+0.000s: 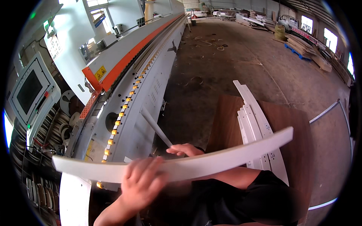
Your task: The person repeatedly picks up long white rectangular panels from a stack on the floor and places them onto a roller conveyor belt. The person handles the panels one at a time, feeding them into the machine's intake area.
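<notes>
Running left to right across the view, a long white board strip (181, 160) lies almost level, its right end slightly raised over a brown panel (226, 120) stacked with more white strips (256, 128). The left hand (141, 182) grips its near edge; the right hand (184, 150) rests fingers over its far edge, beside the edge-banding machine (132, 75).

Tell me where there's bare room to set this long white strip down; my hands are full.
Bare brown board lies left of the stacked white strips, and more to their right. The concrete floor beyond is open. Beside the long machine it is crowded.
</notes>
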